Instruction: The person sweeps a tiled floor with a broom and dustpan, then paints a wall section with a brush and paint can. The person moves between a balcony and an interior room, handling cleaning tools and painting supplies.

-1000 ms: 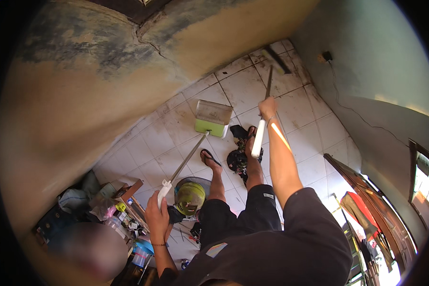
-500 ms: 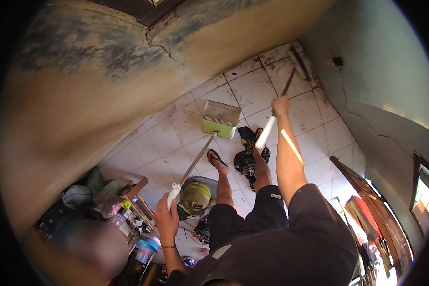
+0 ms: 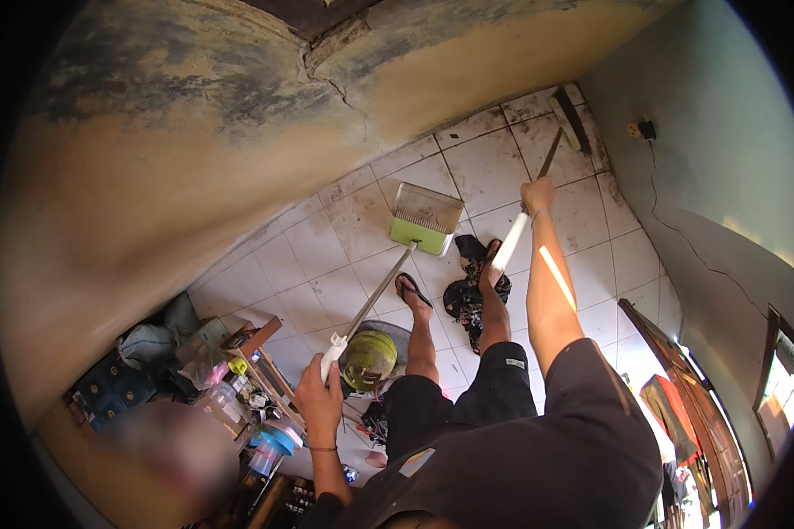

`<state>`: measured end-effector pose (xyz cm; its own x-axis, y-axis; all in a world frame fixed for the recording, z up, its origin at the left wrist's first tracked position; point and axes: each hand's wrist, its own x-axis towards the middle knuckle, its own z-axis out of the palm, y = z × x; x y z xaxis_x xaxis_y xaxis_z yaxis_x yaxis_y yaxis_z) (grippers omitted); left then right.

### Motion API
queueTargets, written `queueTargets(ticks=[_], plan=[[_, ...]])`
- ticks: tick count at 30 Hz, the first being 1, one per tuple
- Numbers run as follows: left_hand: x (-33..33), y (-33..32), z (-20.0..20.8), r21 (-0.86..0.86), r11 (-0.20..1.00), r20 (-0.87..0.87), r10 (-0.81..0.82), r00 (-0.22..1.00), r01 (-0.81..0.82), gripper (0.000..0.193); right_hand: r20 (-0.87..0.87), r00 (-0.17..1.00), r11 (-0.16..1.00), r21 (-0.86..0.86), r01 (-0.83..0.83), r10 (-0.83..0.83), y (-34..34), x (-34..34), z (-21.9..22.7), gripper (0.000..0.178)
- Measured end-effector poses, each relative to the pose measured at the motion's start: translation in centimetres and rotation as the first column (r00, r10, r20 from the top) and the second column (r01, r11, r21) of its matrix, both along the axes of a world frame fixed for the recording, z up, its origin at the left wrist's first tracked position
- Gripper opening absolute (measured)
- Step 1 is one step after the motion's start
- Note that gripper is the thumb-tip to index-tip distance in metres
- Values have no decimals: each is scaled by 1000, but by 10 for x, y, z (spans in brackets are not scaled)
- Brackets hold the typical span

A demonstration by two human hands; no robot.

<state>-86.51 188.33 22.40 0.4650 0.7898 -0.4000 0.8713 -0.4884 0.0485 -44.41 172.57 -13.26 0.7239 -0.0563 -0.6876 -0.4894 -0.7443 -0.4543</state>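
Note:
My left hand (image 3: 318, 395) is wrapped round the white grip of a long-handled dustpan (image 3: 422, 233). Its green and grey pan rests on the tiled floor ahead of my feet. My right hand (image 3: 537, 195) grips the shaft of a broom (image 3: 508, 242), whose white handle end points back toward me. The broom head (image 3: 571, 121) lies on the floor by the far right corner, where the two walls meet. Dark smudges of dirt mark the tiles around it. A black patterned cloth (image 3: 465, 298) lies crumpled on the floor beside my right foot.
A green gas cylinder (image 3: 368, 360) stands left of my legs. A cluttered wooden shelf (image 3: 265, 353) fills the lower left. On the right wall a plug sits in a socket (image 3: 642, 130), its cable hanging down. A wooden frame (image 3: 679, 370) leans at the right.
The whole view has shifted slightly, with the floor and dustpan appearing further right. The broom head, blurred before, now looks sharp near the corner. Both hands keep their holds.

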Motion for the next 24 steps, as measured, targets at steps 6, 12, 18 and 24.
queueTargets(ticks=[6,12,18,24], plan=[[-9,-1,0,-20,999,2,50,999,-50,37,104,995,998,-59,11,-4,-14,-63,49,22],[-5,1,0,-40,997,13,70,997,-70,36,168,986,999,-40,14,-7,29,3,10,24],[-8,2,-4,39,999,10,34,999,-34,36,212,871,894,-166,-416,444,-25,-89,-21,27],[-21,3,-2,46,997,80,51,995,-55,35,-54,959,956,-82,-283,279,-63,-109,117,29]])
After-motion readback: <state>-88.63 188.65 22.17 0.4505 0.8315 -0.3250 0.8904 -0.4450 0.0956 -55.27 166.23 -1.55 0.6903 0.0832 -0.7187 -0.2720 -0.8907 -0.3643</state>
